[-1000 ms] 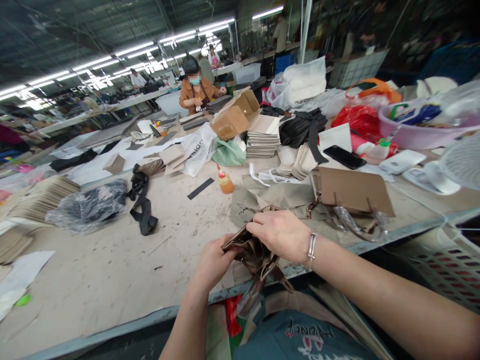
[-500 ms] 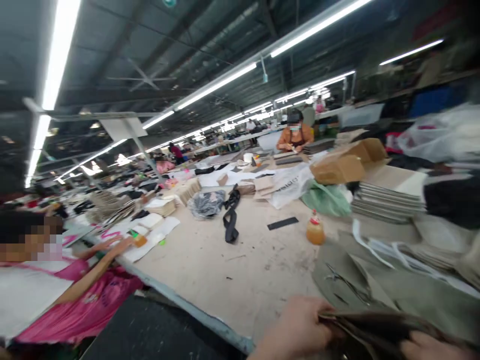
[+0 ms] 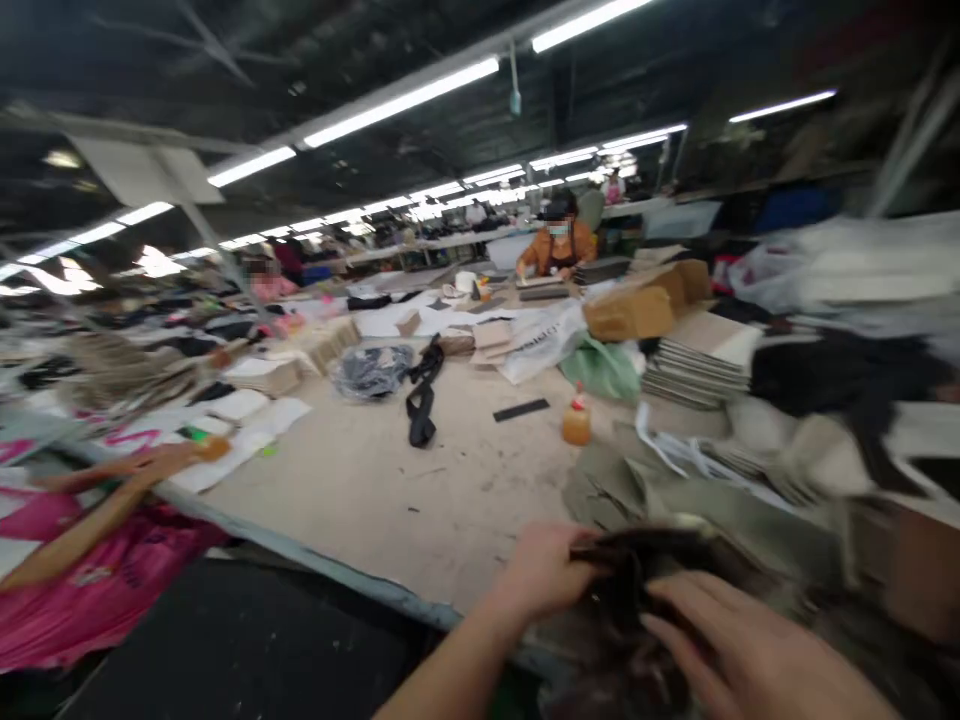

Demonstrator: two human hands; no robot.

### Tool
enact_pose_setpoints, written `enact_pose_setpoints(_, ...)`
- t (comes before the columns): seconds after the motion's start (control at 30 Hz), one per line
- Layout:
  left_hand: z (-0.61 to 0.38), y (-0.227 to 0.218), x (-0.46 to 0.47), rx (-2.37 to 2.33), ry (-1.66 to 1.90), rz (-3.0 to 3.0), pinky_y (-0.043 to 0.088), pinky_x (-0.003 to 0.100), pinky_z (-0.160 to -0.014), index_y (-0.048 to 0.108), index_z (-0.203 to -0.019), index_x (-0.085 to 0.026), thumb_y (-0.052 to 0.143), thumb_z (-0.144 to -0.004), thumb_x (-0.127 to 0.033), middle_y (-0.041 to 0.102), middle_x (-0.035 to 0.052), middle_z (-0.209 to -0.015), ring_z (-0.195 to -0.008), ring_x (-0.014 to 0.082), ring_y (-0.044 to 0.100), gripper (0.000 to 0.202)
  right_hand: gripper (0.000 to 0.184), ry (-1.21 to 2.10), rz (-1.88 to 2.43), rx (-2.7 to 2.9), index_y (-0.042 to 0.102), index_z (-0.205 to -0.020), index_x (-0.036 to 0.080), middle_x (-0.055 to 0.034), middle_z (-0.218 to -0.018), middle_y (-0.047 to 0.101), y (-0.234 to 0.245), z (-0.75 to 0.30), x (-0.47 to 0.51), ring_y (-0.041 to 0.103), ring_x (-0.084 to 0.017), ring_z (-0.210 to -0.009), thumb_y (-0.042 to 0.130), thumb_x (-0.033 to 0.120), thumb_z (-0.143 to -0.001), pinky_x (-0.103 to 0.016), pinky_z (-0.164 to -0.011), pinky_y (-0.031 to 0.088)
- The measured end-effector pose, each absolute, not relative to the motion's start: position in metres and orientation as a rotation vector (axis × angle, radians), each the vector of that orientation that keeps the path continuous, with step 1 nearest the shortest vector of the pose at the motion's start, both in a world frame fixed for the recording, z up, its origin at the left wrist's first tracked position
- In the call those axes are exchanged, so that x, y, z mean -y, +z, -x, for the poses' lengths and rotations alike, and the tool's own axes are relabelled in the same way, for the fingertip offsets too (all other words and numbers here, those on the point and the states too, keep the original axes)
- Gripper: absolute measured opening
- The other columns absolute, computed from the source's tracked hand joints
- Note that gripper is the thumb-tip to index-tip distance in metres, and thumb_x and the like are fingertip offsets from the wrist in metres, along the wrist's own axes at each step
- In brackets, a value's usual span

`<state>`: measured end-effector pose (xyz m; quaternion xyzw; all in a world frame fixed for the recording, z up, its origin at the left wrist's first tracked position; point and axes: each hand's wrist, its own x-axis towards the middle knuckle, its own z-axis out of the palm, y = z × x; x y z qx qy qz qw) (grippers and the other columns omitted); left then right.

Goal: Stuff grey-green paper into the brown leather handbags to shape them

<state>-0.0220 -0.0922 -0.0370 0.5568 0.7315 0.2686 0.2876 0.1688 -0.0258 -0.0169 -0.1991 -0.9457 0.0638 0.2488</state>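
Note:
A dark brown piece of fabric (image 3: 630, 640), folded and blurred, lies between my two hands at the table's near edge. My left hand (image 3: 551, 570) is closed on its upper left edge, thumb and fingers pinching it. On the right, my right hand (image 3: 735, 630) reaches over the same fabric with its fingers bent against it; the fingertips are partly hidden in the dark folds. Just beyond them lie olive-green fabric pieces (image 3: 690, 490), with what looks like scissors on top, blurred. A bottle of amber liquid with a red cap (image 3: 577, 420) stands behind these.
A dark flat strip (image 3: 520, 410), a black strap (image 3: 421, 410) and a plastic-wrapped bundle (image 3: 373, 370) lie on the table (image 3: 360, 510). Stacked panels (image 3: 701, 360) and a cardboard box (image 3: 645, 300) stand right. Co-workers sit left, in pink (image 3: 127, 590), and at the back (image 3: 559, 245).
The view has tilted down and swung right. Both hands now show more fully, and my right hand has come closer to my left over the brown fabric.

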Motion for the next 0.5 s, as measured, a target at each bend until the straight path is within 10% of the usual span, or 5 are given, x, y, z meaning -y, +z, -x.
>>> enact_pose_setpoints(0.3,0.031,-0.043,0.092,-1.828,0.78,-1.532,0.047,0.024,-0.07,0.069,-0.1,-0.023,0.054,-0.079,-0.03,0.071,0.0009,-0.09,-0.084,0.0191,0.063,0.027,0.033,0.33,1.126,2.917,0.063,-0.067,0.023,-0.0031,-0.072,0.065,0.026,-0.177,0.04,0.061,-0.022,-0.075,0.051,0.046,-0.087,-0.034,-0.066,0.041)
enact_pose_setpoints(0.5,0.028,-0.041,0.09,-1.869,0.793,-1.551,0.046,0.025,-0.07,0.069,-0.098,-0.023,0.054,-0.08,-0.029,0.072,-0.0002,-0.089,-0.083,0.0189,0.064,0.024,0.023,0.204,1.123,2.787,0.06,-0.091,0.023,-0.0022,-0.084,0.061,0.025,-0.171,0.04,0.058,-0.021,-0.078,0.067,0.041,-0.077,-0.03,-0.063,0.04)
